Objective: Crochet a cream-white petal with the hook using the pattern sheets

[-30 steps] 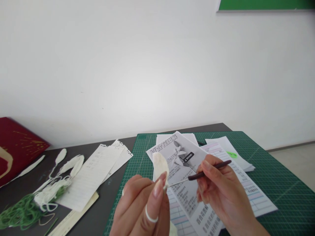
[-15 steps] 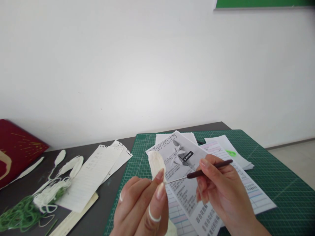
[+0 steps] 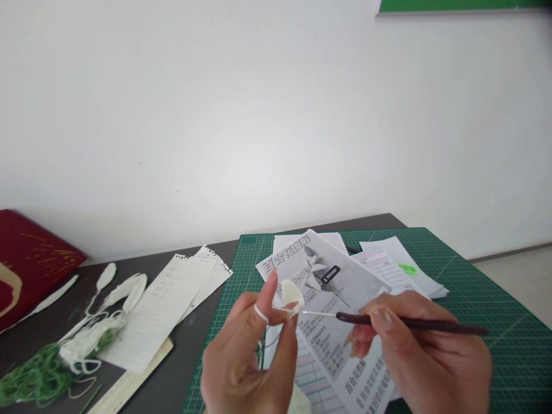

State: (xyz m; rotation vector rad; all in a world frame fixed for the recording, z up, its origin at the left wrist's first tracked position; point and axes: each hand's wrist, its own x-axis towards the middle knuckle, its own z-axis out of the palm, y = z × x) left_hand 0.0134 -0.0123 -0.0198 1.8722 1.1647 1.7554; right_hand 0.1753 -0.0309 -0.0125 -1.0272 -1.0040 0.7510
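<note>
Between thumb and fingers, my left hand [image 3: 254,351] pinches a small white crocheted petal [image 3: 293,293], its rounded end pointing up. White yarn runs around the raised index finger of that hand. My right hand [image 3: 431,351] is closed on a crochet hook [image 3: 409,323] with a dark handle, held nearly level. The hook's thin metal tip meets the lower edge of the petal, close to the left fingertips. Whether the tip sits inside a stitch is too small to tell. Below both hands lies a printed instruction sheet [image 3: 345,328] with a flower picture.
A green cutting mat [image 3: 495,322] lies under the printed sheets. Left of it are handwritten note sheets [image 3: 159,310], finished white petals [image 3: 135,292], white yarn [image 3: 84,345] and green yarn [image 3: 37,374]. A dark red item [image 3: 34,253] leans at far left; a bright green clip [image 3: 406,269] rests on paper.
My left index finger has lifted with yarn around it, and the petal has tilted lower. My right hand has shifted right and down, with the hook turned closer to level.
</note>
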